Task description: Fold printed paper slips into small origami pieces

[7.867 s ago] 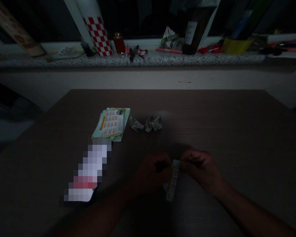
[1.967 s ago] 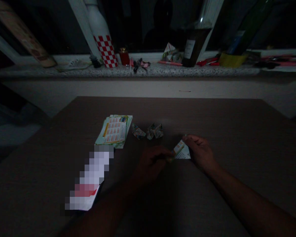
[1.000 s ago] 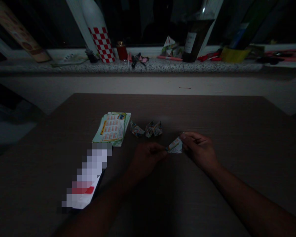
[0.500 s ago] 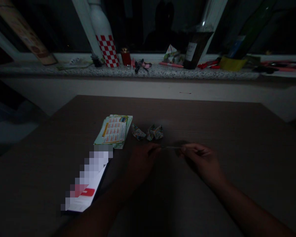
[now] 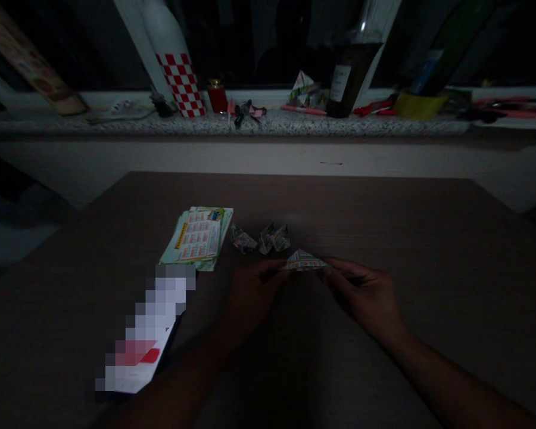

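Note:
A small folded piece of printed paper [image 5: 304, 261], a flat triangle shape, is held between both hands just above the dark table [image 5: 384, 214]. My left hand [image 5: 252, 292] pinches its left end, fingers closed. My right hand [image 5: 361, 292] pinches its right end with thumb and fingertips. Two finished small folded paper figures [image 5: 243, 239] [image 5: 274, 237] sit on the table just behind the held paper. A stack of printed calendar cards [image 5: 197, 237] lies to their left.
A white envelope-like paper with a red mark [image 5: 138, 351] lies at the near left. On the stone windowsill [image 5: 259, 122] stand a red-and-white checked bottle [image 5: 174, 65], a small red jar [image 5: 216, 95], a dark wine bottle [image 5: 346, 65], a folded paper [image 5: 304, 88], pens and clutter.
The paper was a long strip, then a folded triangle tilted up by my right hand; now it lies flatter, stretched between both hands. The hands moved slightly away from me.

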`<state>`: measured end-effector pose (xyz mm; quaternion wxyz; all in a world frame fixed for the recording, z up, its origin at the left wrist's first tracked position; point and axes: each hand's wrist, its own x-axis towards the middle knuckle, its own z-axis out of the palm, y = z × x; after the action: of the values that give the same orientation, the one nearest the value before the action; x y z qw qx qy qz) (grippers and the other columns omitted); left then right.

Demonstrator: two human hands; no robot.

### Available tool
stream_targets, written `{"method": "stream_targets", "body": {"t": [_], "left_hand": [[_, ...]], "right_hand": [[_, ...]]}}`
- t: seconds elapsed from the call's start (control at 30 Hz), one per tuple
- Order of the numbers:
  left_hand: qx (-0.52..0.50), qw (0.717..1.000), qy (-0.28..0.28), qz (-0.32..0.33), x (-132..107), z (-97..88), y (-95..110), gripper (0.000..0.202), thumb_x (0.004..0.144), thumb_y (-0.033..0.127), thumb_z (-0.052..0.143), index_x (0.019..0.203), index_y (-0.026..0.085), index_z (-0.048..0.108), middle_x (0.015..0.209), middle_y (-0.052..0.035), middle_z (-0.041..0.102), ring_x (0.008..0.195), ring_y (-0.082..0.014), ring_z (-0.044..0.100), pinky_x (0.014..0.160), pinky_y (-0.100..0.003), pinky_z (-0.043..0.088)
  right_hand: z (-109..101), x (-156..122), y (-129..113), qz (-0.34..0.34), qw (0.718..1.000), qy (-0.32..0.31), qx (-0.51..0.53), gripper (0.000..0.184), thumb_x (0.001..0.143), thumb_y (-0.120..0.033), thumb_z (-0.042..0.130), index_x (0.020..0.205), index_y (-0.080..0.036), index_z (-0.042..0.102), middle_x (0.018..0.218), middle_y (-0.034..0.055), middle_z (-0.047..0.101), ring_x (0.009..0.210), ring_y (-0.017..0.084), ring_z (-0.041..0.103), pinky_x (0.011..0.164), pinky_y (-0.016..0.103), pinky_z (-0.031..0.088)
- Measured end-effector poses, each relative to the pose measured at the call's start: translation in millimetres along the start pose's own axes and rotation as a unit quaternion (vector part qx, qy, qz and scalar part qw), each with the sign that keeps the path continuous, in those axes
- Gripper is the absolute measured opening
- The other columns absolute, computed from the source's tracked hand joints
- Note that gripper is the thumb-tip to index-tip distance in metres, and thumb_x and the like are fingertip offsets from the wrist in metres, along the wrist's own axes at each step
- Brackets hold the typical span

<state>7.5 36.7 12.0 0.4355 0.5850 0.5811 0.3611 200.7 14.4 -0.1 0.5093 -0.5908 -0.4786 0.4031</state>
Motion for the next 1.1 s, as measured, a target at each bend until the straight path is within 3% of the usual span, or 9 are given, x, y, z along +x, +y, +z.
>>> {"method": "stream_targets", "body": {"t": [0.23,0.37,0.57,0.63,0.73,0.93,1.1], "left_hand": [[-0.054,0.998,0.016,-0.029,0.5,-0.6,1.3,0.021,0.074,0.020,0.070,0.094,0.018,0.073,0.090,-0.0040,0.076,0.084,-0.0218,0.071,0.077,-0.032,0.055],[-0.083,0.996,0.021,-0.027,0.8,-1.0,1.7,0.016,0.071,0.019,0.072,0.087,0.016,0.072,0.085,-0.0042,0.076,0.083,-0.0210,0.071,0.075,-0.030,0.055],[-0.151,0.988,-0.027,-0.024,-5.2,2.6,1.5,0.024,0.075,0.023,0.071,0.098,0.018,0.068,0.089,-0.0026,0.076,0.084,-0.0187,0.069,0.075,-0.027,0.052],[-0.129,0.991,-0.034,-0.023,-7.0,3.6,2.3,0.015,0.078,0.028,0.068,0.089,0.018,0.072,0.085,-0.0022,0.076,0.082,-0.0181,0.069,0.073,-0.026,0.051],[-0.083,0.996,-0.033,-0.017,-8.4,4.0,4.5,0.018,0.081,0.033,0.064,0.078,0.017,0.072,0.077,-0.0018,0.074,0.076,-0.0171,0.067,0.068,-0.024,0.048],[-0.067,0.996,-0.058,0.015,-10.6,3.7,6.3,0.022,0.086,0.031,0.058,0.078,0.015,0.069,0.074,-0.0023,0.072,0.071,-0.0151,0.064,0.067,-0.023,0.046],[-0.084,0.991,-0.092,0.049,-12.4,2.9,3.8,0.020,0.088,0.030,0.056,0.077,0.015,0.063,0.067,-0.0006,0.070,0.063,-0.0121,0.062,0.061,-0.020,0.043]], "right_hand": [[-1.6,-0.6,-1.2,-0.001,1.000,-0.021,0.007,0.020,0.072,-0.031,0.075,0.089,-0.022,0.078,0.082,0.0043,0.078,0.071,0.022,0.073,0.066,0.034,0.059],[-2.3,-0.3,-2.6,0.005,1.000,-0.009,0.007,0.018,0.069,-0.033,0.077,0.082,-0.020,0.077,0.073,0.0038,0.076,0.064,0.020,0.069,0.059,0.031,0.056],[-2.4,1.6,0.3,0.000,1.000,-0.014,0.007,0.019,0.073,-0.037,0.073,0.074,-0.018,0.072,0.062,0.0010,0.065,0.055,0.013,0.056,0.052,0.026,0.044],[-3.5,1.6,1.0,-0.005,1.000,-0.027,0.012,0.021,0.075,-0.038,0.071,0.074,-0.017,0.070,0.063,0.0010,0.063,0.057,0.013,0.054,0.054,0.026,0.042],[-6.1,0.8,1.5,-0.005,0.999,-0.042,0.015,0.023,0.078,-0.039,0.069,0.073,-0.016,0.067,0.064,0.0011,0.060,0.058,0.013,0.050,0.054,0.026,0.038],[-7.0,0.6,0.8,0.009,0.998,-0.060,0.025,0.027,0.078,-0.041,0.067,0.069,-0.016,0.062,0.058,-0.0018,0.051,0.052,0.010,0.040,0.048,0.024,0.029],[-5.2,1.3,-2.1,0.007,0.998,-0.063,0.031,0.029,0.078,-0.042,0.067,0.067,-0.016,0.060,0.059,-0.0011,0.051,0.053,0.010,0.041,0.050,0.024,0.030]]}}
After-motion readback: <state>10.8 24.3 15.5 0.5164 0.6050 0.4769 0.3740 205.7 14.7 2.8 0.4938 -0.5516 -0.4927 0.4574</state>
